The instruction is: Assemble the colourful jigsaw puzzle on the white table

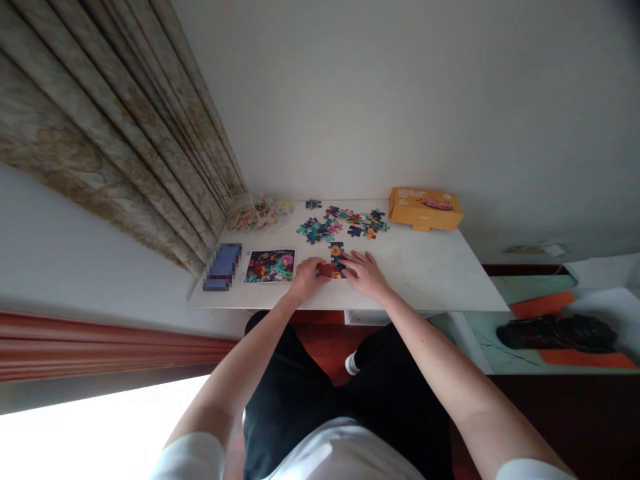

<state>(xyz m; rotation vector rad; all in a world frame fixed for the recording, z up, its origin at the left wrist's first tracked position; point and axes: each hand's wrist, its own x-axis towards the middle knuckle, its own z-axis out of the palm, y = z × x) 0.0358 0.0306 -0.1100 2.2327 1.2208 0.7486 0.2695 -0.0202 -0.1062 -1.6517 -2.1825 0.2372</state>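
On the white table, a small strip of joined jigsaw pieces (337, 251) lies between my hands. My left hand (309, 279) pinches a dark reddish puzzle piece (325, 269) against the strip's left side. My right hand (367, 272) rests on the strip's right edge, its fingers spread and stretched out. Left of my left hand lies a printed picture sheet (270, 266) with colourful flowers on a dark ground. Beyond the hands, loose jigsaw pieces (317, 231) are scattered in a heap, several overlapping.
A yellow box (425, 209) stands at the table's back right. Clear plastic bags of pieces (255, 215) sit at the back left, near the curtain (150, 120). A blurred-out blue phone-like object (223, 267) lies at the left edge. A black object (557, 333) rests on a lower surface at right.
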